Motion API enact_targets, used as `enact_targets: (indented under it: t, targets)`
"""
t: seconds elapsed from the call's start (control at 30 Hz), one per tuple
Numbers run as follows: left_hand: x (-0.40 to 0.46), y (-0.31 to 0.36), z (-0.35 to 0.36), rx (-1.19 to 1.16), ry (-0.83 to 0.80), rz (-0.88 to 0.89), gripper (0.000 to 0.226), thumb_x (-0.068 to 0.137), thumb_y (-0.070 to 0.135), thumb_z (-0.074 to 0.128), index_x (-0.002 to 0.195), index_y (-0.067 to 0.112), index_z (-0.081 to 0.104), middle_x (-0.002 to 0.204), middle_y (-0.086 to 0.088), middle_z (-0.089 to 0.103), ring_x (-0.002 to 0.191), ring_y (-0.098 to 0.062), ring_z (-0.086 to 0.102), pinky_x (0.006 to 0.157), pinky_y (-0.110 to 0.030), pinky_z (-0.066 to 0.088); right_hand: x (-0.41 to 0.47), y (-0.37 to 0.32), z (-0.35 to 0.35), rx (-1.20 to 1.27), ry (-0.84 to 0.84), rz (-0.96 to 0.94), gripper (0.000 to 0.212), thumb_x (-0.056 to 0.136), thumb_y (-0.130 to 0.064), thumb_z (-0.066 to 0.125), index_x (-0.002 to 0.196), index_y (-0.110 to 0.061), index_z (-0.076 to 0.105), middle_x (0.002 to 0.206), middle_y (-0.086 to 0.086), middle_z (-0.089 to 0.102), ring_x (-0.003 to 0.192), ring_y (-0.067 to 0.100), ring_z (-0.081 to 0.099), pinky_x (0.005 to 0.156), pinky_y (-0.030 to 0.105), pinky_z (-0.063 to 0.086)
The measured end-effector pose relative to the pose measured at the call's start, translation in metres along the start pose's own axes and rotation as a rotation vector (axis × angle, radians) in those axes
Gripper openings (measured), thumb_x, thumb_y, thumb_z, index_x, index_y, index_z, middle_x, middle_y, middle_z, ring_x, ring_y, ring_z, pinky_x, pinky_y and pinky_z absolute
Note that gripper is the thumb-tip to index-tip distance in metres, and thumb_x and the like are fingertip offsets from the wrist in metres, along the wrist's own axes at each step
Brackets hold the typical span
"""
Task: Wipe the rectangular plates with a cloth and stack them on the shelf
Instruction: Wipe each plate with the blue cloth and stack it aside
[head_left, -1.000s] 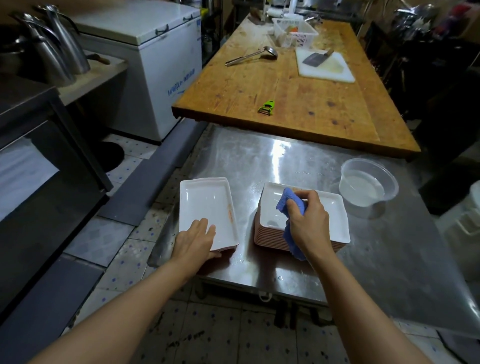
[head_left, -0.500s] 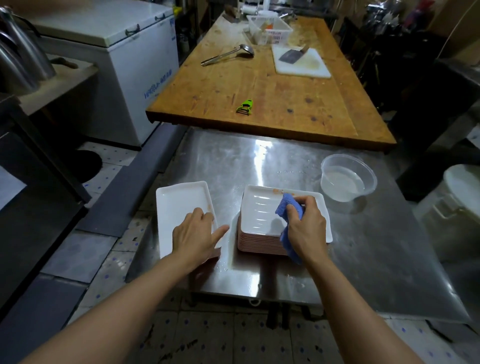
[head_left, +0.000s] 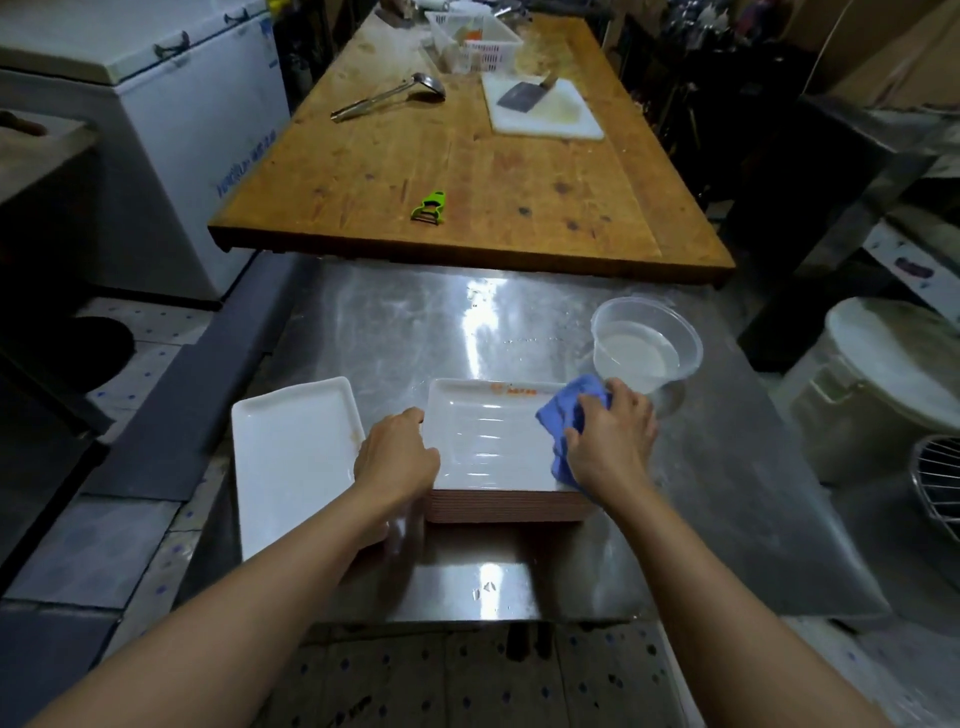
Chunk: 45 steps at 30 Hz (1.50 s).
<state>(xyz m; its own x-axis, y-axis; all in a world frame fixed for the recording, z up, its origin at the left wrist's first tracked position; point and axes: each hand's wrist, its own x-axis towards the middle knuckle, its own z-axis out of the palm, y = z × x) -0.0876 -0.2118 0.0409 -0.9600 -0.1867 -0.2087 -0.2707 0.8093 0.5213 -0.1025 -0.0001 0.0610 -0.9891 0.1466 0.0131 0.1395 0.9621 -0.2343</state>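
Nearest, two bare forearms reach over the near edge of the steel bench (head_left: 727, 493). The left hand (head_left: 397, 457) sits at the left edge of the top plate (head_left: 488, 436) of a stack (head_left: 498, 506); its fingers curl over that rim in a closed grip, though how far they wrap under is hidden. The right hand (head_left: 610, 439) presses a blue cloth (head_left: 566, 415) onto the right end of the same plate, fingers bent round the bunched cloth in a firm grip. The cloth spills out left of and below that grip, lying on the white plate surface.

Just left of the left grip lies a single plate (head_left: 291, 462), flat on the bench, partly under the left forearm, apart from the stack.

Just beyond the right grip stands a clear tub (head_left: 647, 345) holding water, very close to the plate's far right corner.

Farther off is a wooden bench (head_left: 467, 171), its near edge overhanging the steel one. On it, past the left grip, lies a green peeler (head_left: 430, 207); beyond that a ladle (head_left: 389, 96), a white board (head_left: 545, 111) with a cleaver (head_left: 522, 94) on it, and a white basket (head_left: 475, 44). A white freezer (head_left: 156, 130) stands far left.
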Motion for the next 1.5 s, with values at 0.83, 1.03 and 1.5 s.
enact_targets:
  t: [0.83, 1.03, 1.5]
  targets:
    - [-0.002, 0.003, 0.000, -0.124, 0.032, 0.082, 0.021, 0.080, 0.010, 0.059, 0.074, 0.017, 0.040, 0.081, -0.002, 0.046, 0.071, -0.018, 0.042, 0.057, -0.028, 0.026, 0.016, -0.104, 0.047, 0.026, -0.014, -0.471, 0.019, 0.087, -0.004, 0.051, 0.102, -0.003, 0.062, 0.109, 0.015, 0.054, 0.103, 0.030, 0.049, 0.085, 0.037, 0.040]
    - [0.001, -0.004, -0.005, -0.167, -0.025, 0.095, 0.014, 0.079, 0.014, 0.064, 0.091, 0.017, 0.059, 0.078, -0.003, 0.052, 0.076, -0.024, 0.053, 0.060, -0.026, 0.034, 0.016, -0.091, 0.044, 0.074, -0.149, -0.585, 0.034, 0.079, 0.001, 0.055, 0.110, -0.006, 0.068, 0.122, 0.010, 0.060, 0.103, 0.033, 0.053, 0.078, 0.029, 0.028]
    - [-0.005, 0.000, -0.021, -0.665, -0.281, -0.132, 0.041, 0.086, -0.006, 0.036, 0.104, 0.023, 0.057, 0.080, -0.011, 0.061, 0.068, -0.021, 0.056, 0.059, -0.029, 0.050, -0.047, -0.063, 0.015, 0.114, -0.304, -0.615, 0.043, 0.083, -0.005, 0.051, 0.122, -0.021, 0.059, 0.134, -0.004, 0.051, 0.128, 0.017, 0.038, 0.105, 0.035, 0.010]
